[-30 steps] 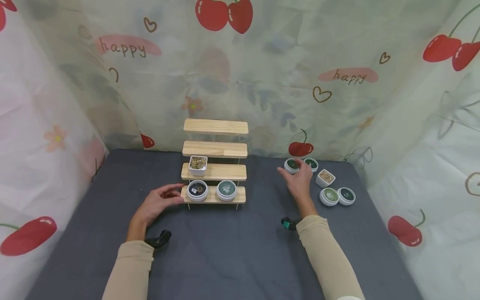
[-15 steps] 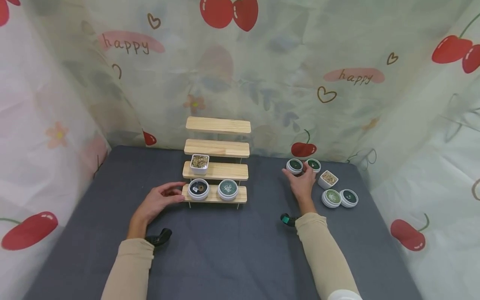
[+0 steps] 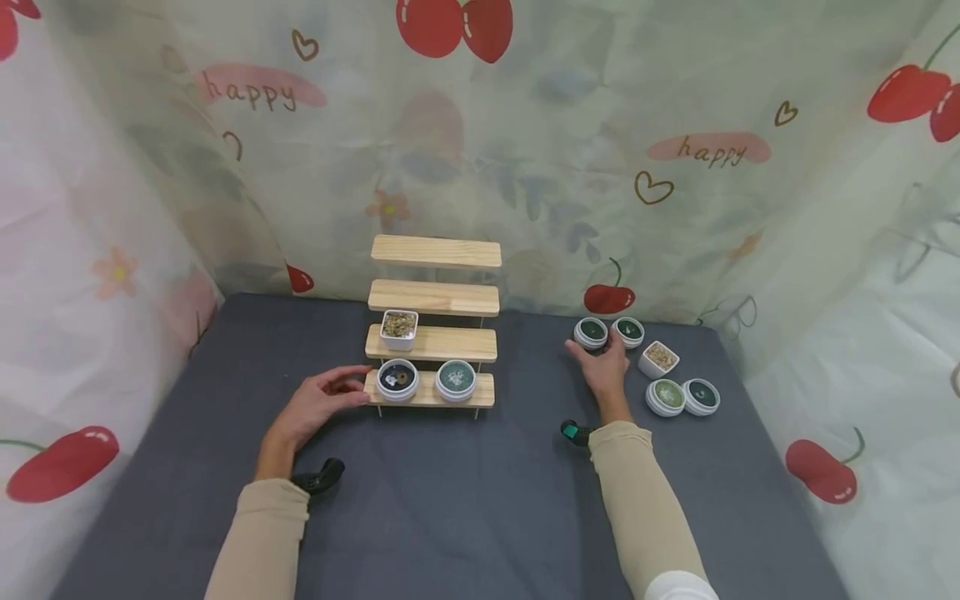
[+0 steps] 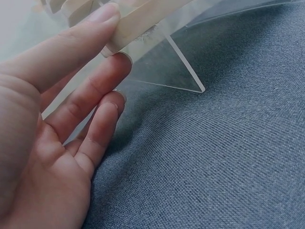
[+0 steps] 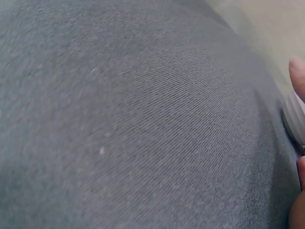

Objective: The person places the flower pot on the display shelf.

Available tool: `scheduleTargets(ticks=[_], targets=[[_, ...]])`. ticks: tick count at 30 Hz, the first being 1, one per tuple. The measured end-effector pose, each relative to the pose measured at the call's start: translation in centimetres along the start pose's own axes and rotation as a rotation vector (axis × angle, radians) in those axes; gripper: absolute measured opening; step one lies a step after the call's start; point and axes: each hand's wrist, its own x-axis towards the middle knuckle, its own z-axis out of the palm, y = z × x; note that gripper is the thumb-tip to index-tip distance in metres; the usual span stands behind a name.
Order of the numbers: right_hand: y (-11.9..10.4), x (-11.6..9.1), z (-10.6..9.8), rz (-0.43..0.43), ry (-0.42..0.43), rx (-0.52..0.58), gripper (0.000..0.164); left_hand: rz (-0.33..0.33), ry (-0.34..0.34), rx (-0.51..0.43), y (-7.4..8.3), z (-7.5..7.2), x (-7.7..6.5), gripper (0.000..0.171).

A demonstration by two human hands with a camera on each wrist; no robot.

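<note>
My left hand (image 3: 309, 407) pinches the left end of the lowest step of a four-tier wooden display stand (image 3: 432, 298), thumb on top and a finger beneath in the left wrist view. Two round white jars stand on that step: one with a black patterned top (image 3: 397, 377) and one with a teal top (image 3: 455, 379). A square white pot (image 3: 399, 327) sits on the step above. At the back right, my right hand (image 3: 606, 377) holds a round white jar with a dark green top (image 3: 591, 331) between thumb and fingers. Only its ribbed side (image 5: 296, 117) shows in the right wrist view.
Beside the held jar stand another dark green jar (image 3: 629, 330), a square pot of pale grains (image 3: 660, 358), a light green jar (image 3: 667, 396) and a dark teal jar (image 3: 702, 395). Printed curtains (image 3: 525, 167) border the dark cloth-covered table (image 3: 465, 500).
The right hand has lowered slightly toward me, and its thumb and fingers now lie round the dark green jar. The left hand stays at the stand. The head view has shifted a little.
</note>
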Motion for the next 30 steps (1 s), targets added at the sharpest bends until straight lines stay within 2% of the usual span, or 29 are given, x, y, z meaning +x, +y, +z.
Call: scheduleTargets(ticks=[5, 15, 23, 28, 30], targets=[[0.09, 0.19, 0.07, -0.031, -0.001, -0.041, 0.091, -0.011, 0.005, -0.001, 0.08, 0.11, -0.12, 0.069], [-0.12, 0.08, -0.12, -0.013, -0.021, -0.097, 0.085, -0.008, 0.005, -0.009, -0.01, 0.07, -0.03, 0.069], [0.37, 0.07, -0.24, -0.091, 0.011, -0.165, 0.065, -0.026, -0.022, -0.011, 0.18, 0.4, 0.45, 0.072], [0.24, -0.09, -0.17, -0.077, 0.011, -0.133, 0.061, -0.028, -0.047, -0.034, 0.46, 0.25, 0.31, 0.071], [0.06, -0.23, -0.2, -0.07, 0.007, -0.106, 0.061, -0.032, -0.053, -0.079, 0.49, 0.32, 0.15, 0.07]])
